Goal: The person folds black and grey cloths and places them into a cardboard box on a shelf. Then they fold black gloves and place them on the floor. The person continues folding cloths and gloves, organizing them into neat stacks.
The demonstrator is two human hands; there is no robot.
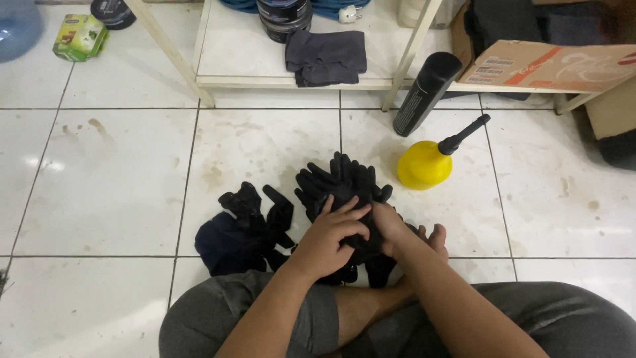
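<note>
I sit cross-legged on a white tiled floor with a stack of black work gloves (341, 185) in front of me. My left hand (331, 232) presses down on the near end of the stack, fingers spread over the cuffs. My right hand (389, 225) grips the same gloves from the right side, its fingers partly hidden under the fabric. A second loose heap of black gloves (255, 205) lies just to the left, on top of a dark navy cloth (222, 248).
A yellow spray bottle (427, 162) with a black nozzle stands to the right of the gloves, and a black cylinder bottle (424, 93) leans behind it. A white shelf frame (291, 81) holds folded dark cloth (326, 56). A cardboard box (556, 66) sits at the far right.
</note>
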